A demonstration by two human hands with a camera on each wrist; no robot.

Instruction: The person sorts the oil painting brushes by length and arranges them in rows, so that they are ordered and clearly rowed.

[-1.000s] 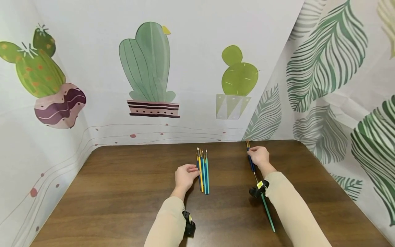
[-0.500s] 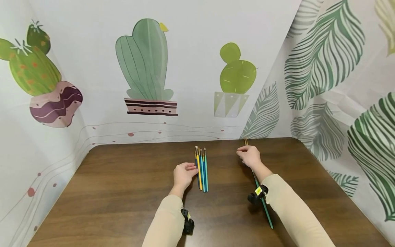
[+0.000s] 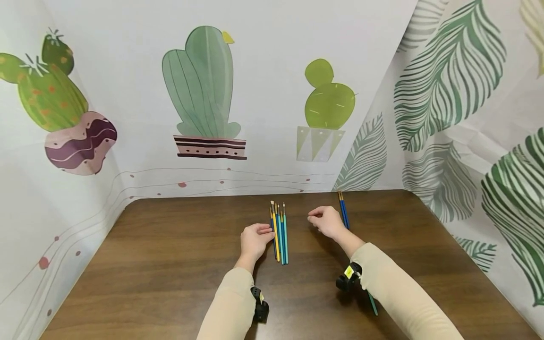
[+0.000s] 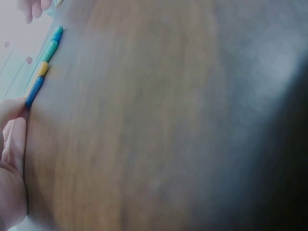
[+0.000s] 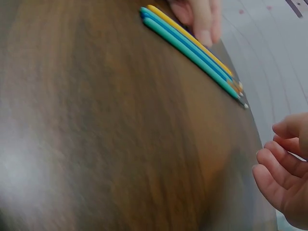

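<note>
Several paintbrushes with blue, yellow and teal handles (image 3: pixel 285 238) lie side by side on the table, bristles toward the wall. At their left edge my left hand (image 3: pixel 254 242) rests with fingers fairly straight, its fingertips touching the outer brushes. In the right wrist view, the left hand (image 5: pixel 201 19) lies against the far side of the same brushes (image 5: pixel 190 53). My right hand (image 3: pixel 329 222) hovers to the right of this group, fingers loosely bent and holding nothing. Beyond its wrist lie two blue paintbrushes (image 3: pixel 344 211), their lower ends hidden by the arm.
A teal paintbrush (image 3: pixel 372 303) lies partly under the right forearm, only its handle end showing. The brown wooden table (image 3: pixel 170 264) meets a wall covering (image 3: pixel 272 94) printed with cacti and leaves at its back edge.
My right hand has left the two blue paintbrushes and moved left toward the group of brushes. The left hand has stayed in place beside the group.
</note>
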